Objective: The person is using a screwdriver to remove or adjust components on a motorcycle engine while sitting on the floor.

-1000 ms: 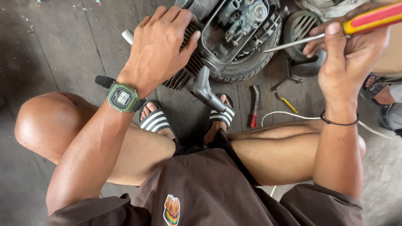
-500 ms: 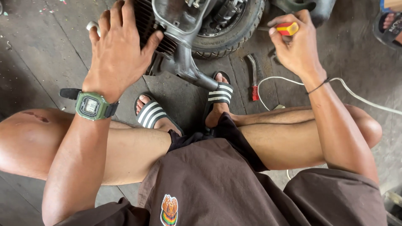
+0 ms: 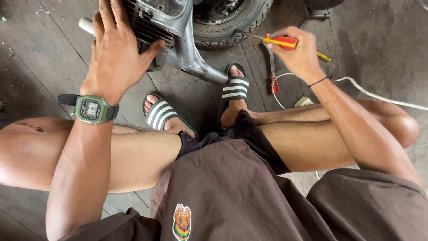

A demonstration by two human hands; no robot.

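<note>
Seated repair of a small engine on a workshop floor, seen from above. The left hand (image 3: pixel 117 53) is spread wide and laid flat on the finned cylinder (image 3: pixel 145 27) of the engine, the thumb hooked under its lower edge; nothing is enclosed in it, and the part is judged to be steadied by pressure alone. The right hand (image 3: pixel 299 54) is closed around the red-and-yellow handle of a screwdriver (image 3: pixel 278 41), whose thin shaft is directed leftward toward the tyre (image 3: pixel 232 27) and the metal casing (image 3: pixel 187 42) beside it. The tip is seen close to the tyre's edge; whether a fastener is engaged cannot be told. The step in hand is judged to be the bringing of the tool to a fixing on the engine. The next move would call for the tip to be seated squarely while the cylinder is held firm. A pair of red-handled pliers (image 3: pixel 273 76) and a white cable (image 3: pixel 374 94) lie on the floor (image 3: pixel 40 67) below the right hand.
</note>
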